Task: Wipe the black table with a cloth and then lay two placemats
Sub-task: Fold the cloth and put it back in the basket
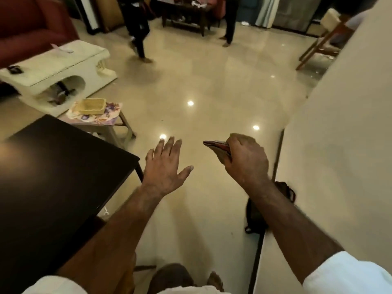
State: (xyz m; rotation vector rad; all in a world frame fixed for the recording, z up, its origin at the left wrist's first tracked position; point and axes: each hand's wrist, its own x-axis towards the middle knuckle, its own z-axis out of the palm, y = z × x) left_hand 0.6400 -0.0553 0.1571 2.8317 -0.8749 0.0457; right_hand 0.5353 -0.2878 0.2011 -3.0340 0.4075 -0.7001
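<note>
The black table (53,177) fills the lower left, its top bare and glossy. My left hand (167,166) hovers just past the table's right corner, fingers spread and holding nothing. My right hand (246,158) is to its right over the floor, gripping a folded cloth (218,148) with reddish edges that sticks out to the left of the fist. No placemats are plain to see in this view.
A small stool (110,126) with a patterned cover and a woven basket (92,106) stands behind the table. A white coffee table (63,66) is at far left. A pale wall (339,145) runs along the right, a dark bag (254,213) at its foot. Two people stand far back.
</note>
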